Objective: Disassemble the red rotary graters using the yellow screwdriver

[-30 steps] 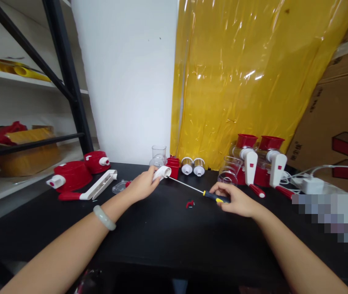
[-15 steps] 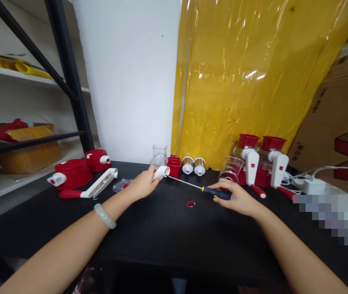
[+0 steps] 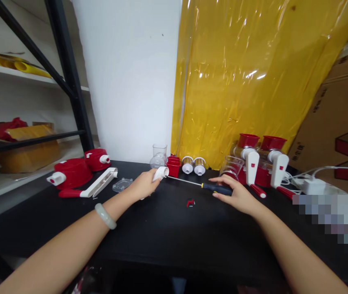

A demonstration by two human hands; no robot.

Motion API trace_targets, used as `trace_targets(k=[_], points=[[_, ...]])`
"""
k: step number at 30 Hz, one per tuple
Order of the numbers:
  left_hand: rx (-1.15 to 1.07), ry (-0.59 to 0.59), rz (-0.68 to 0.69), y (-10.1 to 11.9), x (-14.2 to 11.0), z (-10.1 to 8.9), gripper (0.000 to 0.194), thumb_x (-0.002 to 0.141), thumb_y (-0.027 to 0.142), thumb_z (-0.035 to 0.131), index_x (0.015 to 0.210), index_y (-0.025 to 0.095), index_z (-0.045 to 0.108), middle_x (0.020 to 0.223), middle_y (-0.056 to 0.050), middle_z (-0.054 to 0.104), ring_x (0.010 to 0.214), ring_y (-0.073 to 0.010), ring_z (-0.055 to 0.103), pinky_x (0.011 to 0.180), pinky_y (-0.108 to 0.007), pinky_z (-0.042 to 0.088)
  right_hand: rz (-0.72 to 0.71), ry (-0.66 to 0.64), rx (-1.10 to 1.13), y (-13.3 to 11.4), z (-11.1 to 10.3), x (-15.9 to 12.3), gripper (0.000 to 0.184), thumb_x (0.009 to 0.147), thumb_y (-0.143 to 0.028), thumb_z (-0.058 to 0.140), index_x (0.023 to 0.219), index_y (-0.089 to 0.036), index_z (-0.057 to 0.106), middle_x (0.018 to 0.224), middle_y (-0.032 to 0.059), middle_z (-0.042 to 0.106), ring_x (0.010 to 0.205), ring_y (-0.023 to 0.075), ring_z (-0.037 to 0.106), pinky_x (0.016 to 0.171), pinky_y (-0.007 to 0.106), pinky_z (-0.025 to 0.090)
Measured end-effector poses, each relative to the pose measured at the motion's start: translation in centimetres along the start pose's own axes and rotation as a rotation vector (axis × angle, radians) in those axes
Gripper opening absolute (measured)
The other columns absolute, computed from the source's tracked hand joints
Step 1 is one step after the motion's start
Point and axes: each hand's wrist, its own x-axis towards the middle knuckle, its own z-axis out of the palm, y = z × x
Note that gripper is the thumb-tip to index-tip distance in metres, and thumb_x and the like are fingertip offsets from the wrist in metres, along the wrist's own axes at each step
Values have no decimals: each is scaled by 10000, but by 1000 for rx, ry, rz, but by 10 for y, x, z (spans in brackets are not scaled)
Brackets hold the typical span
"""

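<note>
On the shelf at far left, a box holds something red. Farther right, along the back of the black surface, stand a clear cup, stacked red hoppers and more clear cups.

The left hand, with a bracelet at its wrist, reaches forward, clamped on a white part whose round opening faces right. The screwdriver spans the space between the hands, its tip at that opening; how deep is hidden. The right hand grips the dark handle, fingers above, thumb beneath.

Across the surface lie two red bases, a red-handled crank, a clear disc and a small red part with tiny screws; two drums, two grinders and a charger follow. Behind rise a white panel, yellow sheeting and a carton.
</note>
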Motion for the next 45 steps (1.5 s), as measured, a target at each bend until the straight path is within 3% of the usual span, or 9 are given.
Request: trace_targets(k=[4, 7, 10, 14, 18, 23, 45], points=[[-55, -6, -13, -1, 1, 3, 401, 872, 403, 467, 1190, 160, 502, 769, -57, 698, 526, -189, 652, 582, -287, 474, 153, 94, 122, 2, 4, 2, 397, 785, -466, 649, 1096, -219, 637, 906, 37, 590, 849, 185, 589, 793, 342, 488], [-91, 6, 7, 0, 1, 6, 348, 862, 390, 479, 1130, 169, 487, 743, -47, 683, 586, -205, 673, 604, -293, 480, 301, 134, 274, 3, 8, 4, 418, 833, -562, 537, 1022, -201, 628, 836, 29, 603, 701, 151, 589, 631, 289, 495], [-159, -30, 1, 3, -1, 8, 329, 873, 397, 462, 1117, 177, 440, 689, -26, 650, 558, -205, 662, 557, -289, 478, 451, 131, 383, 3, 10, 5, 510, 851, -654, 419, 978, -194, 597, 665, 4, 602, 466, 118, 527, 415, 230, 374], [-236, -72, -11, 6, -3, 8, 307, 897, 407, 425, 1111, 192, 380, 685, -17, 620, 503, -192, 637, 463, -267, 462, 540, 85, 320, 3, 9, 5, 566, 862, -690, 319, 814, -185, 570, 483, -11, 559, 295, 101, 400, 335, 228, 245], [-219, -111, 19, 6, -5, 9, 265, 904, 403, 423, 1062, 201, 356, 771, -45, 655, 490, -170, 631, 465, -263, 480, 457, 131, 116, 5, 7, 5, 484, 870, -607, 374, 673, -198, 542, 430, -26, 501, 349, 118, 446, 403, 244, 320], [-263, -152, 17, 8, -7, 10, 227, 916, 384, 396, 1040, 210, 319, 1014, -102, 672, 459, -126, 622, 424, -237, 479, 354, 175, 2, 3, 8, 5, 419, 874, -512, 375, 679, -196, 569, 445, -17, 510, 442, 155, 517, 508, 272, 386], [-310, -228, -54, 15, -11, -1, 203, 906, 351, 402, 1009, 208, 300, 1022, -103, 660, 454, -127, 615, 398, -248, 471, 99, 252, -175, 0, 5, 1, 295, 874, -358, 419, 673, -199, 564, 565, -12, 520, 540, 129, 494, 557, 249, 366]])
